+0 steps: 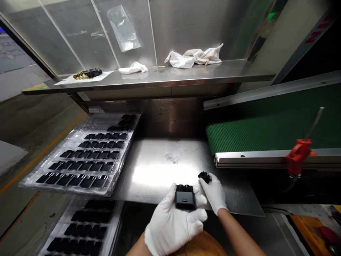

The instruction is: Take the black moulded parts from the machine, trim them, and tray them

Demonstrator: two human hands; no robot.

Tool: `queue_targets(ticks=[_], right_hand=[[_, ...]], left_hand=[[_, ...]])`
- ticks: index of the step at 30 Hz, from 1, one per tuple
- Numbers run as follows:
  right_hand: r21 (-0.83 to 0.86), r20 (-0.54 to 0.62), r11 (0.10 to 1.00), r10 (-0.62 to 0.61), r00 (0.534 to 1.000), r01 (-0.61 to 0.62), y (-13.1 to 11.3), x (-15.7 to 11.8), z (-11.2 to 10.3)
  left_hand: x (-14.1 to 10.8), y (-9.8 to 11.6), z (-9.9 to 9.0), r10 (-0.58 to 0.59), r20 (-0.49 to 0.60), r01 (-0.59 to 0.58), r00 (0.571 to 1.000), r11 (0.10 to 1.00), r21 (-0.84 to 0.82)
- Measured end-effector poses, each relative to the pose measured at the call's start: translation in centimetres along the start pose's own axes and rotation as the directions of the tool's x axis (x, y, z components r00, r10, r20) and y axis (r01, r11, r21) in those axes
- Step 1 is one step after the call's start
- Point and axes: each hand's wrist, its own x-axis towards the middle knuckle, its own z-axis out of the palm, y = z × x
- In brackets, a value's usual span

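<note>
My left hand [174,222], in a white glove, is turned palm up at the front edge of the metal table [160,167]. Its thumb and fingers hold a black plastic connector housing [185,197] with rounded barrels along its top. Just to the right, my gloved right hand [214,193] pinches a smaller black connector piece [204,176] with several stubby ends. The two parts are apart. On the left, a clear plastic tray [113,177] holds rows of similar black parts [76,179].
Below the tray sits another clear tray [118,209] of black parts. A green conveyor belt [266,124] with a red clamp [298,156] runs at right. On the metal shelf [157,76] lie white cloths [181,59] and black-and-yellow connectors [89,73]. A plastic bag [122,28] hangs behind.
</note>
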Motion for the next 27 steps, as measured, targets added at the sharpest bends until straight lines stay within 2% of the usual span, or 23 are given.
queue_targets(ticks=[3, 5, 7, 9, 11, 13, 14, 15, 17, 20, 22, 24, 27], right_hand=[[-0.013, 0.018, 1.000, -0.003, 1.000, 0.003, 0.3, 0.5, 0.2], [0.040, 0.034, 0.999, 0.015, 0.999, -0.016, 0.3, 0.7, 0.2], [0.212, 0.077, 0.975, 0.044, 0.996, -0.060, -0.1, 0.6, 0.0], [0.442, 0.184, 0.890, 0.036, 0.982, -0.115, -1.1, -0.1, -0.8], [0.616, 0.337, 0.765, -0.040, 0.941, -0.188, -2.7, -1.3, -2.3], [0.708, 0.495, 0.640, -0.147, 0.856, -0.299, -4.6, -3.0, -4.2], [0.731, 0.562, 0.572, -0.195, 0.804, -0.372, -5.5, -3.9, -5.2], [0.740, 0.611, 0.511, -0.240, 0.754, -0.437, -6.3, -4.8, -6.2], [0.720, 0.683, 0.432, -0.300, 0.666, -0.544, -7.4, -6.1, -7.7], [0.666, 0.746, 0.388, -0.339, 0.574, -0.637, -8.1, -7.2, -8.7], [0.667, 0.744, 0.361, -0.365, 0.559, -0.652, -8.3, -7.5, -8.8], [0.692, 0.721, 0.343, -0.383, 0.578, -0.636, -8.5, -7.6, -8.8], [0.726, 0.688, 0.375, -0.400, 0.606, -0.576, -8.9, -7.7, -8.9]], left_hand=[[-0.1, 0.3, -0.4, 0.051, -0.039, -0.051, 0.998, 0.999, -0.006], [0.1, 0.6, -1.0, 0.091, -0.083, -0.091, 0.992, 0.996, 0.007], [0.4, 1.1, -1.8, 0.139, -0.153, -0.135, 0.978, 0.990, 0.034], [0.8, 1.5, -2.6, 0.215, -0.266, -0.197, 0.940, 0.976, 0.094], [1.3, 1.9, -3.3, 0.304, -0.386, -0.245, 0.871, 0.950, 0.194], [1.5, 2.1, -3.6, 0.362, -0.454, -0.246, 0.814, 0.923, 0.296], [1.6, 2.1, -3.7, 0.370, -0.461, -0.234, 0.807, 0.916, 0.325], [1.6, 2.1, -3.7, 0.363, -0.452, -0.221, 0.815, 0.916, 0.335], [1.5, 1.9, -3.4, 0.316, -0.402, -0.199, 0.860, 0.931, 0.307], [1.4, 1.4, -2.6, 0.282, -0.285, -0.196, 0.916, 0.935, 0.295], [1.3, 1.2, -1.9, 0.303, -0.230, -0.213, 0.925, 0.914, 0.346], [1.1, 1.1, -1.1, 0.313, -0.217, -0.208, 0.925, 0.892, 0.401], [0.6, 1.2, 0.2, 0.313, -0.211, -0.178, 0.926, 0.854, 0.489]])
